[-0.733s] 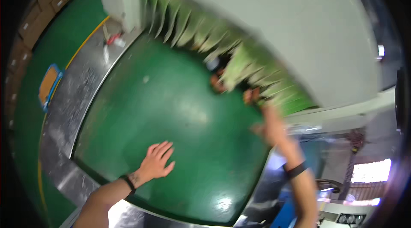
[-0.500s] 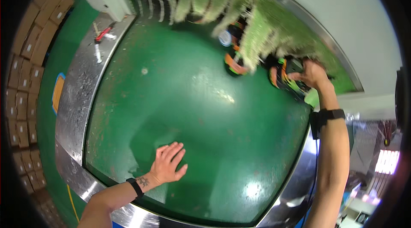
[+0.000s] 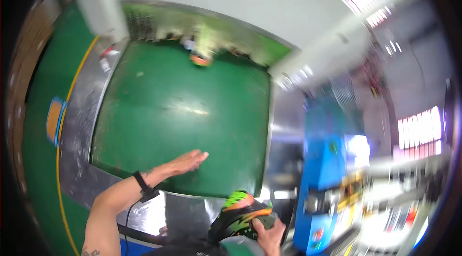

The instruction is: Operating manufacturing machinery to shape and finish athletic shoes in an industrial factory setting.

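Since the earlier frames our right hand (image 3: 269, 237) has come away from the far curtain strips and now sits at the lower edge of view, fingers wrapped around a black sports shoe (image 3: 240, 215) with green and orange panels; the left hand has stayed on the green surface, shifting a little toward its near edge

Working left to right, we note a green floor (image 3: 38, 160) with a yellow line and an orange-and-blue marking at the far left. Next comes a metal frame (image 3: 79, 126) bordering the green belt surface (image 3: 178, 111), which is glossy and scuffed, with glare near its centre. Our left hand (image 3: 185, 162) lies flat on the belt near its front edge, fingers extended and together, gripping nothing; a black band circles that wrist

At the belt's far end we see green curtain strips (image 3: 207, 39) below a white housing (image 3: 231, 1), and a second shoe (image 3: 198, 58), orange-soled, just at the strips. It is blurred and we cannot tell more

No containers can be made out in this view. The held shoe is just off the belt's near right corner, above the metal edge. Most of the belt between the left hand and the far shoe is open. To the right stands a blue machine (image 3: 327, 169), heavily blurred, with windows beyond
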`<state>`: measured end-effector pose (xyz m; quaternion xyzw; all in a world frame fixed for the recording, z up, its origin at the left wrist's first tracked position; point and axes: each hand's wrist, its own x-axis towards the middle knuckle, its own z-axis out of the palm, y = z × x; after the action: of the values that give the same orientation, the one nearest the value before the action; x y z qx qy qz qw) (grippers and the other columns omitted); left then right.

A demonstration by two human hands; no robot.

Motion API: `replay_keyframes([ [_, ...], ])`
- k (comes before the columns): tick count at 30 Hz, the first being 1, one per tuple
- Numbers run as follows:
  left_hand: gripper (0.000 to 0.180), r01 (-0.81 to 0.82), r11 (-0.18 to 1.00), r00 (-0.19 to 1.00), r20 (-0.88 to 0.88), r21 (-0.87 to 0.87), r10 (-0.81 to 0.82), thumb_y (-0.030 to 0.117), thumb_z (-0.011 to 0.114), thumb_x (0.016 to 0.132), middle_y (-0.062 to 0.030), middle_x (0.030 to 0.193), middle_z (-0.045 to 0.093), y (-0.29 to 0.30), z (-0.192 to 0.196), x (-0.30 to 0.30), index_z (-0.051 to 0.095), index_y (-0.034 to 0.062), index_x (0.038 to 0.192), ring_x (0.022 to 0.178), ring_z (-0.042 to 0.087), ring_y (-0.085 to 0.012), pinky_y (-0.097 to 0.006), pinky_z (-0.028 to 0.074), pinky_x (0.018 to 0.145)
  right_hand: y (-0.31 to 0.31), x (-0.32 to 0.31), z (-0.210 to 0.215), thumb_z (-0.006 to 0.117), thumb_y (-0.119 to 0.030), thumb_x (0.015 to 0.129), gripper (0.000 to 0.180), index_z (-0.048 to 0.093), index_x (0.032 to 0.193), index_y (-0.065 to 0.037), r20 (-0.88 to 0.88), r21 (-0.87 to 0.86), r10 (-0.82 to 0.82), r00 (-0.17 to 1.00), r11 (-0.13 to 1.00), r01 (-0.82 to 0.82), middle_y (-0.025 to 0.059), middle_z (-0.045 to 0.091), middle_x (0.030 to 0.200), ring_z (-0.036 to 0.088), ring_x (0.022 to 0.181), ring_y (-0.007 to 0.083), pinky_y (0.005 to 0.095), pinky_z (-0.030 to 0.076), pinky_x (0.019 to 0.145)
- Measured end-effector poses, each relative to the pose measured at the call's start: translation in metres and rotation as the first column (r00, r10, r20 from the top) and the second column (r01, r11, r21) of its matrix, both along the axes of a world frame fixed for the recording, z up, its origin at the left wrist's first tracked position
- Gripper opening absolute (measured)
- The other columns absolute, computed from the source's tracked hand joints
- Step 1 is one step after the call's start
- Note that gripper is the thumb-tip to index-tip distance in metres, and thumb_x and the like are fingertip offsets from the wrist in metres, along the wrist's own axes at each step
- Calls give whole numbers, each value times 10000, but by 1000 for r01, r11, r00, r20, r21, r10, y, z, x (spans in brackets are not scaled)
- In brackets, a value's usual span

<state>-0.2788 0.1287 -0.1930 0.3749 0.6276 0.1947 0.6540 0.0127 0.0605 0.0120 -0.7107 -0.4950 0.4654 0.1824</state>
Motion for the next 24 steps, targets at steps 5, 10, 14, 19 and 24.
replay_keyframes([
  [5,590,405,871,687,721,-278,-89,473,568,944,-135,1167,646,-49,127,87,513,-15,1271,1053,627,-190,-318,514,924,-28,39,48,792,-295,737,625,545,1255,-47,699,374,608,377,139,-917,153,581,1294,591,1164,273,370,474,984],
  [10,686,75,991,519,853,-114,59,332,531,796,-237,1266,577,-95,167,106,446,-70,1345,1112,608,-360,-467,471,1012,-115,76,55,769,-269,784,669,467,1330,-27,271,764,177,946,558,-323,203,424,1430,451,1316,306,412,366,1090],
  [14,729,2,988,506,852,152,-132,232,594,700,-222,1235,594,-129,165,161,434,-72,1343,1075,629,-355,-466,507,968,-162,80,45,737,-302,824,747,354,1376,25,-542,360,-38,839,892,273,230,503,1323,508,1232,271,380,401,1039],
  [19,706,51,971,501,835,234,-228,136,674,705,-180,1237,595,-165,173,270,436,-41,1346,1091,621,-310,-435,504,972,-204,156,29,714,-229,837,668,375,1362,8,-550,361,-80,831,875,323,166,585,1203,578,1100,235,345,450,966],
  [24,613,66,976,495,843,206,-212,122,673,761,-113,1254,571,-195,174,369,463,12,1327,1106,594,-254,-423,494,963,-240,235,15,677,-62,781,445,552,1204,4,-555,463,-272,786,684,564,81,631,1130,581,1029,163,330,461,913],
])
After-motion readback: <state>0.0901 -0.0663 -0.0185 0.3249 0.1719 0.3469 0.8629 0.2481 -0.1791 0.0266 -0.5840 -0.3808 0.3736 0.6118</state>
